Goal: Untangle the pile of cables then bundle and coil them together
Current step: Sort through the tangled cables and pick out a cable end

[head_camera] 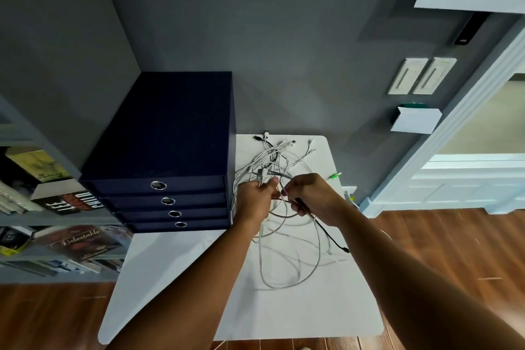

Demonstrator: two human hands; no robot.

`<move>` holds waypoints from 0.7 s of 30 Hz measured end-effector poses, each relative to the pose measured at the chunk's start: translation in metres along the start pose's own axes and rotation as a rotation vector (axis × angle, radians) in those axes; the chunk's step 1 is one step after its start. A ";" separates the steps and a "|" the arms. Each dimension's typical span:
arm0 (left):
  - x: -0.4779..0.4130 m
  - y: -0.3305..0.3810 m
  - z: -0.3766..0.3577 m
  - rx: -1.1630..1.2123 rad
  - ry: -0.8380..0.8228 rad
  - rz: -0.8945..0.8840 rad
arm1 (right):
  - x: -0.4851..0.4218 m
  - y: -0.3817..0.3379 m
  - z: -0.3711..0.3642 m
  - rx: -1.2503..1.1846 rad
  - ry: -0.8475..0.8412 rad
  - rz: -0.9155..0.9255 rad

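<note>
The cables [272, 162] lay tangled on the far part of the surface [170, 278]. The left hand [253, 200] gripped a white bunch, and the right hand [314, 199] pinched the black cable [326, 231]. Pulling it out slowly looked best, with no hard tugs.

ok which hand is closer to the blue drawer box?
Left. The left hand grips cables just beside the drawer box; the right hand holds cables farther out, beyond the left hand.
</note>
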State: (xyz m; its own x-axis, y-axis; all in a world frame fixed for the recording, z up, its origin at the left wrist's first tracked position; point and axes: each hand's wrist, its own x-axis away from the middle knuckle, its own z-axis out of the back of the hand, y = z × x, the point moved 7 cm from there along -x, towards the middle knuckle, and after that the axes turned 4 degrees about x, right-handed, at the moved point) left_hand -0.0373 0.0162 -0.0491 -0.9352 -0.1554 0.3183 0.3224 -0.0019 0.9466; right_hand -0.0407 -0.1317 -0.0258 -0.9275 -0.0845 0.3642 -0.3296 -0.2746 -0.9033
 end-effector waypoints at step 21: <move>-0.005 -0.007 0.006 0.107 -0.158 0.042 | -0.038 -0.001 0.010 0.088 0.103 -0.128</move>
State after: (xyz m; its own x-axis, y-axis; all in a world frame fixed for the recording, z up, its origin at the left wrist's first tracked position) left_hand -0.0356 0.0231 -0.0574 -0.9354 0.0036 0.3536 0.3519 0.1078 0.9298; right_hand -0.0033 -0.1378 -0.0365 -0.8937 0.0540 0.4455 -0.4335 -0.3603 -0.8260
